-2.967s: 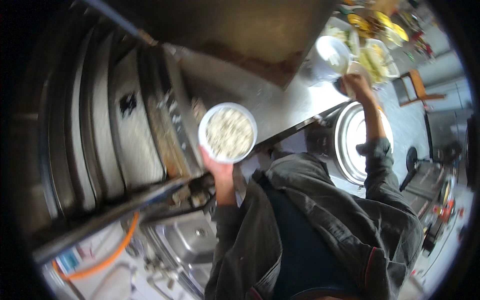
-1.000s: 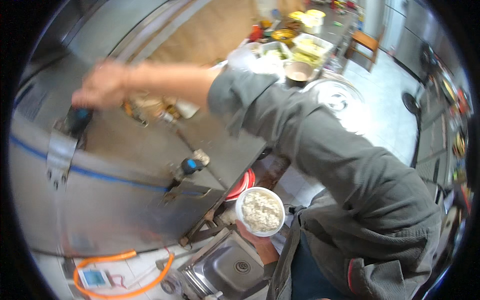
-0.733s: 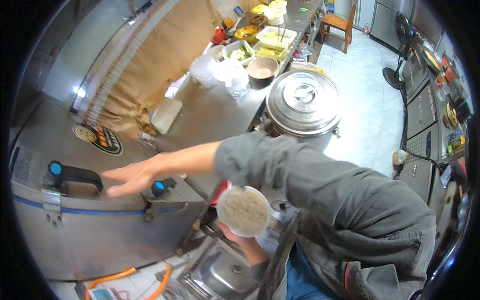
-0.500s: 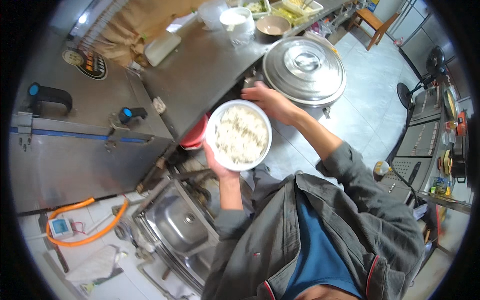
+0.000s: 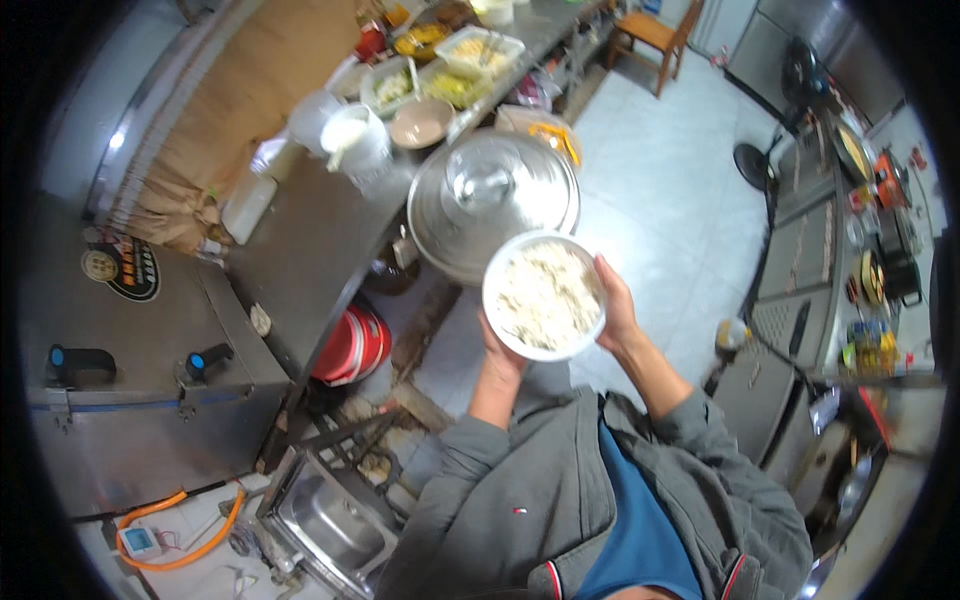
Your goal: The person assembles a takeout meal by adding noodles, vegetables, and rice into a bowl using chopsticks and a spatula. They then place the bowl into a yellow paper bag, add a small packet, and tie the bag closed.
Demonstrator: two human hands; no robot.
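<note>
A white bowl filled with white rice sits in front of my chest, held from both sides. My left hand grips its lower left edge from beneath. My right hand cups its right rim. Just beyond the bowl a big steel pot with a domed lid stands at the end of a steel counter.
A steel cabinet with blue-tipped handles is at the left, a red lidded pot below the counter, a small sink at bottom left. Bowls and food tubs crowd the counter's far end. Tiled floor and a stove line lie right.
My right hand left the cabinet handle and came back to the bowl's rim. The bowl now is held by both hands, in front of the big pot.
</note>
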